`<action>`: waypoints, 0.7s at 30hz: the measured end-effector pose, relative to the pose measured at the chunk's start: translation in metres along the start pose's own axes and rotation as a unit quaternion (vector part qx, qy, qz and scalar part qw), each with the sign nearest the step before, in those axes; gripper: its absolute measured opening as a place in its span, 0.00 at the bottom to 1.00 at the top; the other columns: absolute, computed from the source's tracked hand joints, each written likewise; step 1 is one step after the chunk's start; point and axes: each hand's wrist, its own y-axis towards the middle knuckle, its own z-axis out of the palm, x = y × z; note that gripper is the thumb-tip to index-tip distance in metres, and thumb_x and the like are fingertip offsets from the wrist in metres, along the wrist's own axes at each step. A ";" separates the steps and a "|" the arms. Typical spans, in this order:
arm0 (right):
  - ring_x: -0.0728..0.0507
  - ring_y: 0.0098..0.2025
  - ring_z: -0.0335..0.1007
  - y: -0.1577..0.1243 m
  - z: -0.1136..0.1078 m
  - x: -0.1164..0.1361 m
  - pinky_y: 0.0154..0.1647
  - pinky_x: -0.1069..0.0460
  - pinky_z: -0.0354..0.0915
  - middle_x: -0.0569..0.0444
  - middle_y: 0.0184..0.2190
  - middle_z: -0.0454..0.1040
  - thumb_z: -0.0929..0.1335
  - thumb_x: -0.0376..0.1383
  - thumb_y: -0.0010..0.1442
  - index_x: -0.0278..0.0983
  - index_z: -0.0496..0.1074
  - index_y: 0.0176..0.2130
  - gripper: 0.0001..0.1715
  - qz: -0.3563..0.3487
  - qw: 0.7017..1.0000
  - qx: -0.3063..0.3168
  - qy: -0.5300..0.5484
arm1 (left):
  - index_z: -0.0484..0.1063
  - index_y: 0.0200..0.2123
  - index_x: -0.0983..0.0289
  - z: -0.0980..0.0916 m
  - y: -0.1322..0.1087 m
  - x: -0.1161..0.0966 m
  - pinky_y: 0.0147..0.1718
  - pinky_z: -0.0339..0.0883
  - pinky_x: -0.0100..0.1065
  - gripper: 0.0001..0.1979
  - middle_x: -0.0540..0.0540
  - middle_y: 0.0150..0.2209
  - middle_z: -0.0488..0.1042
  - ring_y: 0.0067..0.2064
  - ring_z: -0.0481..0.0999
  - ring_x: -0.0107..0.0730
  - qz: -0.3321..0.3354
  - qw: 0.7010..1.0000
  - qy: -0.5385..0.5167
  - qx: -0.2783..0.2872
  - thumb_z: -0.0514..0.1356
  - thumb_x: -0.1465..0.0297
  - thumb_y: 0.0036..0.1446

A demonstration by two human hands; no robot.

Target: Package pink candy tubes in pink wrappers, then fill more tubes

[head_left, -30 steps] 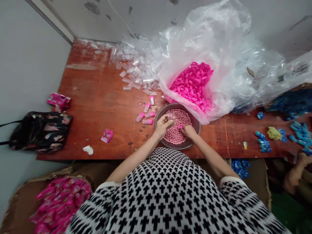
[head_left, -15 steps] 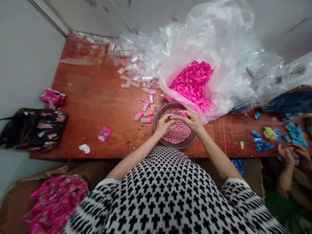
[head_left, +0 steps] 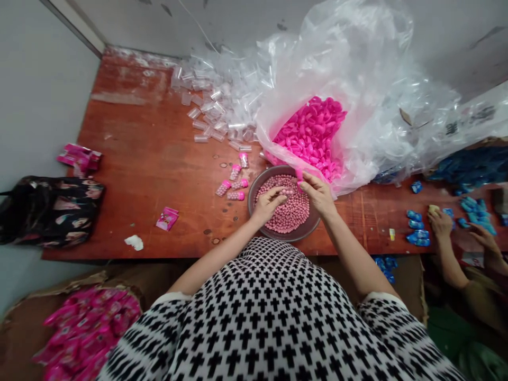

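- Surface [head_left: 130, 174]: red-brown, its far edge along the grey wall [head_left: 135, 21].
- Bag [head_left: 365, 53]: see-through plastic, slumped along the far edge right of the middle, mouth open toward the near edge over a mass of pink caps [head_left: 311, 137].
- Clear tubes [head_left: 222, 114]: heaped by the far edge, left of the bag.
- Handbag [head_left: 75, 211]: dark, patterned, by the near left corner.
- Bowl [head_left: 293, 236]: close to the near edge, up against the bag's mouth, filled with pink beads [head_left: 286, 217].
- Hands: left [head_left: 266, 206] and right [head_left: 319, 197], both over the bowl. The left pinches a tube [head_left: 288, 192] between thumb and fingers; the right grips a cap [head_left: 299, 177] the same way.
- Capped tubes [head_left: 235, 196]: five, loosely grouped left of the bowl, farther from the near edge than the left hand.
- The tube: at the left fingertips, between the hands, above the beads; beads show in or through it.
- The cap: at the right fingertips, just beside the tube's right end; whether they touch, I cannot tell.
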 end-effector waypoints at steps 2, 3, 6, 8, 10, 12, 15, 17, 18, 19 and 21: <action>0.44 0.46 0.72 -0.002 0.005 0.000 0.51 0.46 0.66 0.54 0.44 0.76 0.70 0.46 0.52 0.42 0.73 0.44 0.20 -0.020 1.000 -0.001 -0.013 | 0.75 0.43 0.63 0.002 0.000 0.000 0.40 0.71 0.39 0.20 0.54 0.38 0.77 0.37 0.76 0.35 0.002 1.000 0.015 -0.005 0.65 0.61 0.47; 0.44 0.46 0.72 -0.003 0.007 0.000 0.50 0.46 0.66 0.54 0.44 0.76 0.70 0.45 0.52 0.42 0.74 0.44 0.19 -0.021 1.000 0.006 -0.017 | 0.75 0.43 0.63 0.002 0.000 0.000 0.40 0.71 0.39 0.20 0.54 0.37 0.77 0.37 0.75 0.35 0.005 1.000 0.024 -0.008 0.65 0.61 0.47; 0.45 0.43 0.73 -0.005 0.007 0.001 0.47 0.48 0.68 0.53 0.42 0.77 0.70 0.45 0.52 0.41 0.75 0.42 0.18 -0.019 0.998 0.041 -0.049 | 0.76 0.42 0.63 0.000 -0.003 0.000 0.41 0.70 0.37 0.18 0.54 0.38 0.77 0.38 0.75 0.36 0.023 0.997 0.064 -0.019 0.64 0.62 0.47; 0.45 0.42 0.73 -0.004 0.002 0.007 0.46 0.48 0.67 0.53 0.41 0.77 0.70 0.45 0.53 0.40 0.75 0.41 0.17 -0.032 0.991 0.071 -0.111 | 0.77 0.41 0.63 -0.002 -0.005 -0.002 0.40 0.69 0.36 0.16 0.53 0.36 0.77 0.38 0.75 0.35 0.033 0.995 0.091 -0.024 0.64 0.63 0.48; 0.45 0.42 0.72 -0.003 -0.005 0.016 0.46 0.49 0.66 0.53 0.39 0.77 0.70 0.45 0.54 0.40 0.76 0.40 0.16 -0.050 0.974 0.113 -0.189 | 0.77 0.39 0.63 -0.003 -0.007 -0.004 0.38 0.68 0.35 0.14 0.52 0.34 0.77 0.35 0.74 0.35 0.040 0.993 0.109 -0.020 0.63 0.64 0.49; 0.45 0.40 0.72 -0.002 -0.011 0.025 0.44 0.50 0.66 0.53 0.37 0.78 0.69 0.45 0.55 0.39 0.76 0.40 0.15 -0.058 0.954 0.157 -0.250 | 0.78 0.38 0.63 -0.004 -0.008 -0.006 0.38 0.68 0.35 0.12 0.52 0.32 0.77 0.35 0.74 0.35 0.053 0.990 0.127 -0.013 0.63 0.64 0.50; 0.45 0.37 0.72 -0.002 -0.012 0.031 0.42 0.51 0.66 0.54 0.36 0.78 0.68 0.44 0.57 0.39 0.76 0.40 0.15 -0.069 0.947 0.136 -0.282 | 0.78 0.38 0.63 -0.004 -0.007 -0.009 0.42 0.67 0.37 0.12 0.53 0.34 0.78 0.37 0.75 0.37 0.076 0.985 0.155 -0.028 0.63 0.65 0.49; 0.45 0.38 0.72 -0.003 -0.007 0.028 0.42 0.51 0.66 0.54 0.36 0.77 0.68 0.43 0.57 0.39 0.75 0.41 0.14 -0.083 0.962 0.073 -0.248 | 0.78 0.39 0.62 -0.004 -0.006 -0.009 0.44 0.67 0.38 0.13 0.54 0.37 0.79 0.39 0.75 0.38 0.083 0.983 0.158 -0.042 0.64 0.65 0.49; 0.46 0.39 0.72 -0.004 -0.004 0.024 0.43 0.51 0.66 0.54 0.37 0.77 0.68 0.43 0.57 0.39 0.75 0.41 0.14 -0.088 0.971 0.048 -0.219 | 0.78 0.40 0.62 -0.004 -0.005 -0.009 0.45 0.67 0.39 0.14 0.55 0.38 0.79 0.40 0.76 0.38 0.083 0.983 0.156 -0.043 0.64 0.65 0.49; 0.46 0.39 0.73 -0.005 0.000 0.019 0.42 0.51 0.67 0.54 0.37 0.77 0.68 0.43 0.57 0.39 0.74 0.42 0.14 -0.092 0.977 0.033 -0.191 | 0.78 0.40 0.62 -0.004 -0.004 -0.009 0.45 0.68 0.39 0.15 0.55 0.39 0.79 0.41 0.76 0.38 0.082 0.984 0.153 -0.040 0.64 0.65 0.49; 0.46 0.38 0.73 -0.007 0.007 0.010 0.42 0.51 0.67 0.54 0.37 0.77 0.68 0.44 0.57 0.39 0.74 0.42 0.15 -0.102 0.980 0.022 -0.170 | 0.77 0.41 0.63 -0.004 -0.004 -0.010 0.45 0.68 0.39 0.15 0.56 0.40 0.79 0.41 0.77 0.38 0.078 0.984 0.158 -0.033 0.63 0.65 0.49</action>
